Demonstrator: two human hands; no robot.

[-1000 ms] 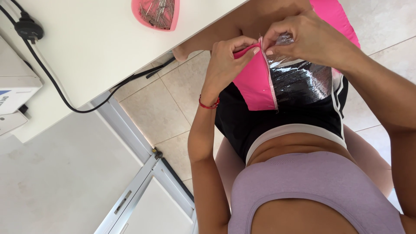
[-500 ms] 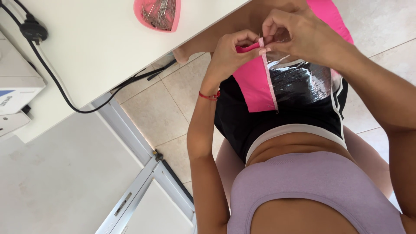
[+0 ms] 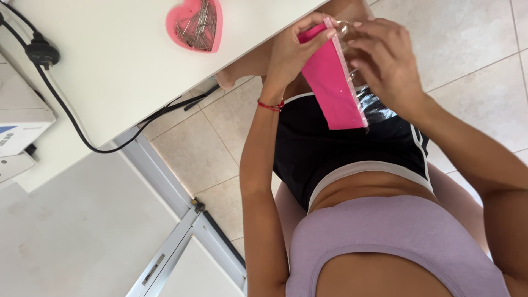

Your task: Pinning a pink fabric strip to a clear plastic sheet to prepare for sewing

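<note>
While held up over the lap, the pink strip (image 3: 333,88) hangs slanted from 11 o'clock down to 5 o'clock, with clear plastic (image 3: 379,113) along its right edge. At its upper end the left hand (image 3: 289,52) pinches it, thumb and fingers closed on the fabric. Just beside it at 3 o'clock, the right hand (image 3: 385,60) touches the plastic edge, fingers curled; whether it clamps anything I cannot tell. At 10 o'clock, on the white table (image 3: 110,71), sits a pink heart dish (image 3: 195,25) of pins, and a black cable (image 3: 71,121) trails toward 8 o'clock.
</note>
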